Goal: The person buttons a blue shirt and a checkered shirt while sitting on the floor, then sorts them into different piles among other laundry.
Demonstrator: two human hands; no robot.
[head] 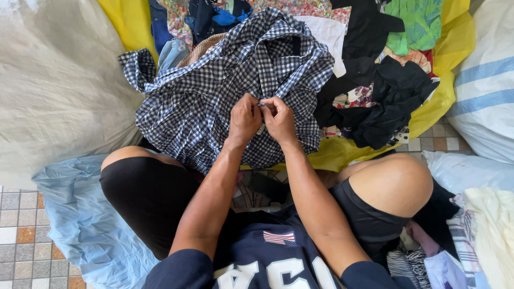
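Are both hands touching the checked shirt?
Touching. The head view shows the left hand and right hand pinching the checked shirt fabric together.

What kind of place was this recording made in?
Probably a home floor or small used-clothes sorting spot. The person sits on a tiled floor among large sacks, facing a heap of mixed clothes; both hands, left and right, pinch a checked shirt.

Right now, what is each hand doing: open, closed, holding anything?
Left hand: closed, pinching the checked shirt at its front.
Right hand: closed, pinching the same shirt beside it.
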